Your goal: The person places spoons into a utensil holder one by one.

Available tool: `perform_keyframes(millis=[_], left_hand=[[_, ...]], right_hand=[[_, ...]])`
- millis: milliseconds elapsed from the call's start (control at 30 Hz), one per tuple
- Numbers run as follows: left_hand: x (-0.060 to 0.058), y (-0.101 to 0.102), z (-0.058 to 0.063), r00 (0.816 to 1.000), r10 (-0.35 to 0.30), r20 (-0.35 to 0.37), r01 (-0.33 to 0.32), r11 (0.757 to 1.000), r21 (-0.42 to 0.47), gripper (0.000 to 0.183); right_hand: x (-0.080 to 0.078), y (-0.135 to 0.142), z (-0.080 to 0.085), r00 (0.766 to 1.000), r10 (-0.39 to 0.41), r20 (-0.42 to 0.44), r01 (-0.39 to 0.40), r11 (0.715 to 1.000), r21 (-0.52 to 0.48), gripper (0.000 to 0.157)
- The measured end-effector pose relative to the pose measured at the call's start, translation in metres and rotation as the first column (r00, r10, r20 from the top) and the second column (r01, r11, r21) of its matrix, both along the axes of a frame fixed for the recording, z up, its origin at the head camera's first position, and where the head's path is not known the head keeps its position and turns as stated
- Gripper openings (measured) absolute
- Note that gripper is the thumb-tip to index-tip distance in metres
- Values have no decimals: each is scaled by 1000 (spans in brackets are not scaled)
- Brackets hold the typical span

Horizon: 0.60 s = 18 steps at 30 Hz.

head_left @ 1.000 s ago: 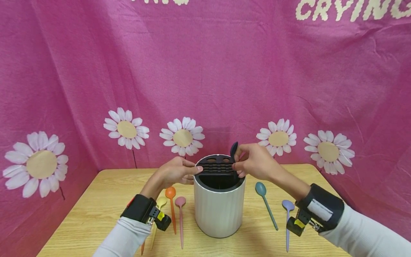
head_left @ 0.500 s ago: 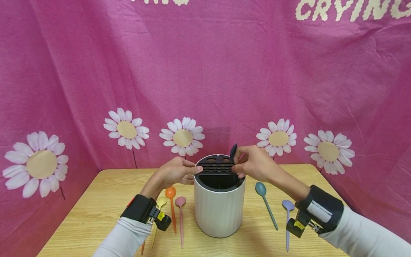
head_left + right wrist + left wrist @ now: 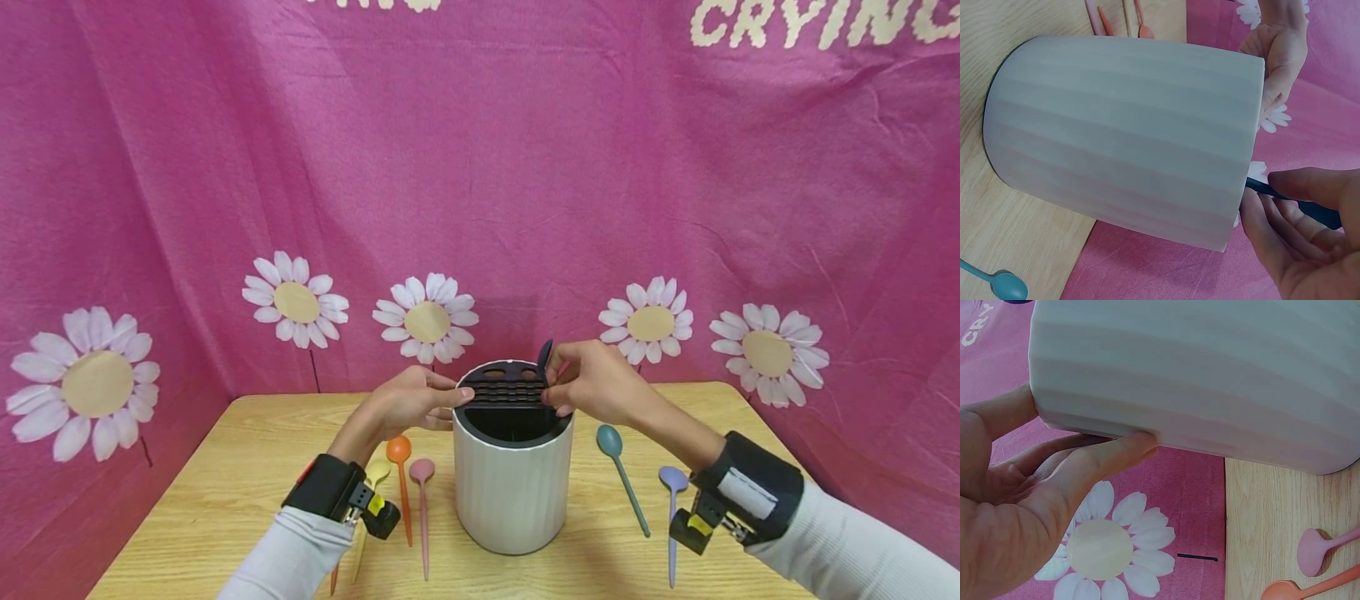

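Observation:
A white ribbed utensil holder (image 3: 512,492) stands upright on the table, its black slotted insert (image 3: 506,395) at the top. My left hand (image 3: 408,396) grips the holder's left rim, thumb over the top and fingers along the outer wall, as the left wrist view also shows. At the right side of the opening, my right hand (image 3: 600,379) pinches a dark blue spoon (image 3: 1319,214) between thumb and fingers. The spoon's bowl points up, while its handle goes down past the rim; its lower end is hidden inside the holder.
Left of the holder lie a pink spoon (image 3: 422,473), an orange spoon (image 3: 399,451) and a yellow spoon (image 3: 378,472), plus another reddish handle partly hidden by the arm. To the right lie a teal spoon (image 3: 609,442) and a lilac spoon (image 3: 672,479). A pink cloth (image 3: 480,183) hangs behind.
The dark blue spoon has sunk slightly lower into the holder, and my right hand has dropped a little with it. My left hand stays on the rim.

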<state>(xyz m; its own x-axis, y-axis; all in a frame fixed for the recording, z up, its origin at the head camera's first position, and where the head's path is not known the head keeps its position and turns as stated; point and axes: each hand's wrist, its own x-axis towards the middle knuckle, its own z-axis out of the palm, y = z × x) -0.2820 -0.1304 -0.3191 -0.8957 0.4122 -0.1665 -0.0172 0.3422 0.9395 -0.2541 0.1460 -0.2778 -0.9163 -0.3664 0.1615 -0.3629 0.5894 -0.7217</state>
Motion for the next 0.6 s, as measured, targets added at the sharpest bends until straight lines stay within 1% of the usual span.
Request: perform_keyframes(millis=[200,600], left_hand=[[-1,0,0,1000,6,4,-6,1000,1,41],[-1,0,0,1000,-2,3,2,1000,-7,42]], right_hand=[[1,0,1,1000,4,-16,-4,1000,26,13],[1,0,1,1000,1,-7,-1,999,36,13]])
